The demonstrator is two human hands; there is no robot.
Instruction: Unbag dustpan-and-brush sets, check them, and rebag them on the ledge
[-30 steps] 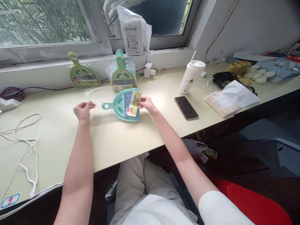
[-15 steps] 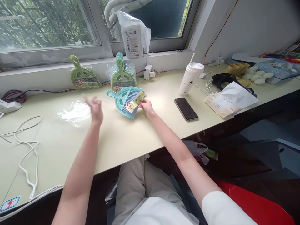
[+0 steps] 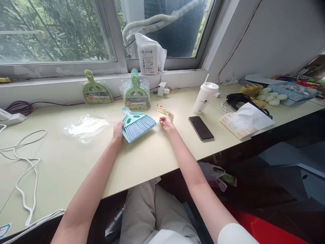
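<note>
My left hand (image 3: 118, 131) is closed on the left edge of a light-blue dustpan (image 3: 127, 137), which it holds tilted over the table. A small brush with pale blue bristles (image 3: 140, 127) sits inside the dustpan. To the right, my right hand (image 3: 166, 122) pinches a colourful printed label card (image 3: 165, 111), apart from the dustpan. Left of my left hand lies a crumpled clear plastic bag (image 3: 86, 127). Behind the dustpan, a stack of wrapped dustpan sets (image 3: 137, 91) leans against the wall, and a green dustpan set (image 3: 96, 91) stands to its left.
A white cup with a straw (image 3: 205, 98), a phone (image 3: 201, 128) and a tissue pack (image 3: 237, 123) are on the right. White cables (image 3: 31, 169) trail along the left. A wrapped package (image 3: 149, 61) stands on the sill; a plug adapter (image 3: 162, 89) sits below.
The label card has come away from the dustpan and moved right in my right hand. My left hand has come over and taken hold of the dustpan, which has turned.
</note>
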